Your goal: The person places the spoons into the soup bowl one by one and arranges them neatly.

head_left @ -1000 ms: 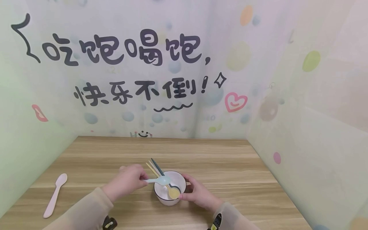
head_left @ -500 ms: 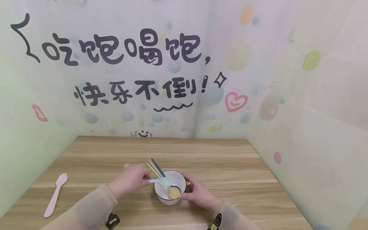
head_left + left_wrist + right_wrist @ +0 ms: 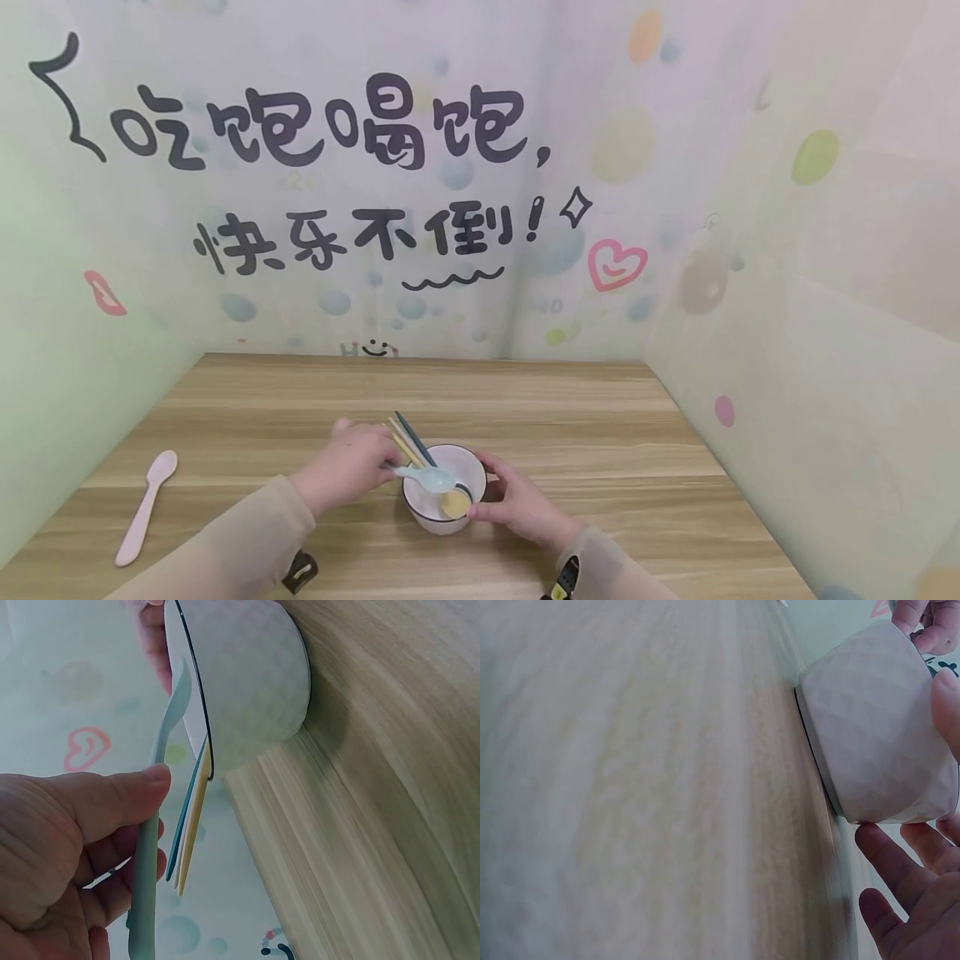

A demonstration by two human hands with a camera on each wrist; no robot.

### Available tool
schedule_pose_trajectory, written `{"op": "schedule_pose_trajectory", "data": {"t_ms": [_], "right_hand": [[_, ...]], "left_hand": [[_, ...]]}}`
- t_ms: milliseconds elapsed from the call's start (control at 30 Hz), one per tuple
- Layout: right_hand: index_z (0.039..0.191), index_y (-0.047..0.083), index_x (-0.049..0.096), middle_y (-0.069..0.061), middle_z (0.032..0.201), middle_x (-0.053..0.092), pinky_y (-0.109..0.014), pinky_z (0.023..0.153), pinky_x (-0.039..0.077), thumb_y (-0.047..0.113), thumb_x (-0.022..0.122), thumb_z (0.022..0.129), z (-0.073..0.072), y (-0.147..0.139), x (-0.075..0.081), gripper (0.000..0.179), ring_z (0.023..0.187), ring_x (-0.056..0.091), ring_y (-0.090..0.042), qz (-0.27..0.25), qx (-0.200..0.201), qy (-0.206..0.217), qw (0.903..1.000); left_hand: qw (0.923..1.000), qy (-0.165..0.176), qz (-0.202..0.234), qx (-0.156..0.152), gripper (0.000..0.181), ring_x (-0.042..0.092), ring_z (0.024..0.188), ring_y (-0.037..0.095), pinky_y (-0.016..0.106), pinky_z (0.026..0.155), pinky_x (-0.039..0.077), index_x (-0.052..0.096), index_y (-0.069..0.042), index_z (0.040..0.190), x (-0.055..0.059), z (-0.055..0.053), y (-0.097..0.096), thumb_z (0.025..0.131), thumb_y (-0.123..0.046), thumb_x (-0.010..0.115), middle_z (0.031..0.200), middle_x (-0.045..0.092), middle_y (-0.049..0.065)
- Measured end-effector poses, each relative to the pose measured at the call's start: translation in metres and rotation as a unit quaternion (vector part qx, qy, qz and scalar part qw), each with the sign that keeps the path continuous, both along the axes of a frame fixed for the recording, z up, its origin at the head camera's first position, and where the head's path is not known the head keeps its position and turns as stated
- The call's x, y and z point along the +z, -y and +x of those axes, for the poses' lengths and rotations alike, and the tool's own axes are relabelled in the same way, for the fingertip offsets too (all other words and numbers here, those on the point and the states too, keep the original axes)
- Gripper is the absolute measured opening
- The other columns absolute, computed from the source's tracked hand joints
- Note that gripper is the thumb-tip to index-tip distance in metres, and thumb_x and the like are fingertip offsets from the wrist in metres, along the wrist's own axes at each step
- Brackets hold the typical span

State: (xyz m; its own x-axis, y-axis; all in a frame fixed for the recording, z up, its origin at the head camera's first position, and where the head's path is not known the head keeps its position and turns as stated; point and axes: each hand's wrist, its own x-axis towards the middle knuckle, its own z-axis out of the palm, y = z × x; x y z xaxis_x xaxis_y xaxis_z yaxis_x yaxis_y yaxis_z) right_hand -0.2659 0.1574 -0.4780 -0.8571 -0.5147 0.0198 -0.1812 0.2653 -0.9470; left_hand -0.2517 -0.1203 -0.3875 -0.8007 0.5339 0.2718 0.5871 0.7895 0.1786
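Observation:
My left hand (image 3: 347, 467) pinches a pale blue spoon (image 3: 435, 479) by its handle, between thumb and fingers. The spoon's head reaches over the opening of a white bowl (image 3: 438, 526) with a dark rim and a diamond-patterned outside. My right hand (image 3: 523, 504) grips the bowl from the right, thumb near the rim and fingers round its side. Inside the bowl lie a yellow spoon (image 3: 454, 504) and a dark teal spoon (image 3: 415, 439). Their handles, with a pale one between them, lean out over the far left rim. The left wrist view shows the blue handle (image 3: 144, 892) along the fingers.
A pink spoon (image 3: 146, 508) lies on the wooden table (image 3: 600, 433) at the left. Behind the table stands a wall (image 3: 480, 325) with printed dark lettering and coloured dots, and side walls rise at both edges.
My left hand has moved slightly right, bringing the pale blue spoon farther over the bowl and a little lower. The right hand and the bowl stay in place.

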Motion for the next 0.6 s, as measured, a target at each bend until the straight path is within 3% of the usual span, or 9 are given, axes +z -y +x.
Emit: {"op": "schedule_pose_trajectory", "data": {"t_ms": [367,600], "right_hand": [[0.149,0.010,0.030,-0.014,0.141,0.042,-0.034,0.088,0.046,0.015,0.077,0.082,0.001,0.000,0.003,0.082,0.112,0.058,-0.025,0.000,0.001,0.008,1.0000],[0.149,0.010,0.030,-0.015,0.142,0.041,-0.037,0.088,0.046,0.012,0.077,0.082,0.003,0.002,0.006,0.081,0.114,0.056,-0.029,-0.011,0.000,0.012,0.9999]], "left_hand": [[0.9992,-0.009,-0.006,-0.039,0.011,0.048,0.068,0.004,0.035,0.069,0.024,0.075,-0.020,0.075,-0.001,-0.005,-0.003,0.070,-0.015,0.083,0.072,0.054,-0.016],[0.9981,0.008,-0.020,-0.058,0.008,0.047,0.068,0.002,0.035,0.069,0.025,0.075,-0.019,0.076,-0.004,-0.012,-0.003,0.072,-0.017,0.082,0.072,0.055,-0.016]]}}
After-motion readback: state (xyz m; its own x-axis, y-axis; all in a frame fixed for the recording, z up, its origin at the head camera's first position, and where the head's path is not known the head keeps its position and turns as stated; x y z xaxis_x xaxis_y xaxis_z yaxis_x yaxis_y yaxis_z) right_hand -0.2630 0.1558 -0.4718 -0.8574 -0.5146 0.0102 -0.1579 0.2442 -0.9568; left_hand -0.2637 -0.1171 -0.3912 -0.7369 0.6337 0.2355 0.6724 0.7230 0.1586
